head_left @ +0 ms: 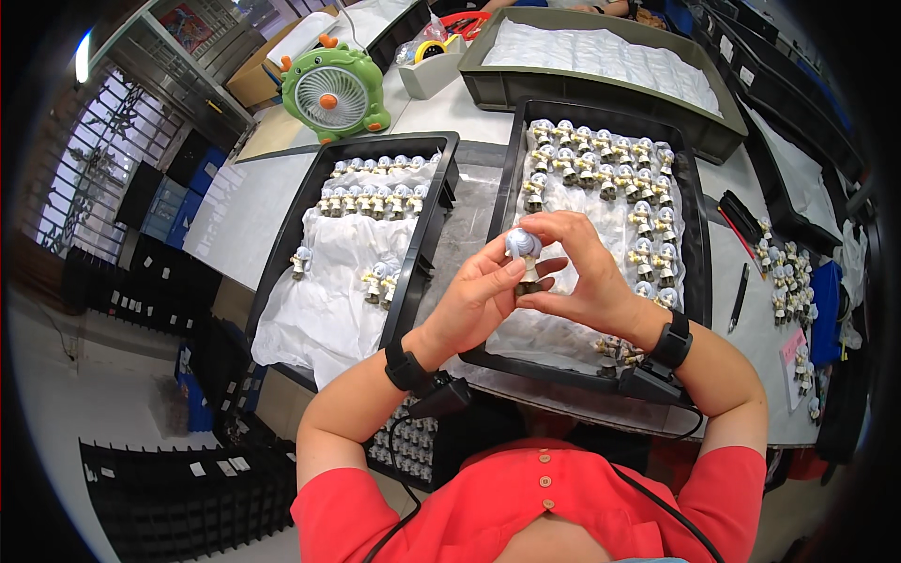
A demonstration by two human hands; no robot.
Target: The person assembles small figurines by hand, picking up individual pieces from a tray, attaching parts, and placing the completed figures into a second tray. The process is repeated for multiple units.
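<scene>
Between my two hands is a small figurine [522, 246] with pale blue-grey hair, a white body and a dark base, held upright. My left hand [481, 286] has its fingers and thumb closed on its left side. My right hand [584, 272] curves around it, index finger at the head and thumb by the base. Both hands are above the right black tray [696, 281], which is lined with white padding and holds rows of similar figurines [605, 169]. A second black tray [441, 202] on the left holds two rows of them at its far end and a few loose ones.
A green animal-shaped fan [333, 94] stands at the back left, beside a tape dispenser [432, 70]. Behind the trays sits an olive bin [601, 98] with white padding. At right lie a black pen-like tool [740, 298] and a cluster of figurines [790, 281]. Stacked black trays [188, 502] stand low at left.
</scene>
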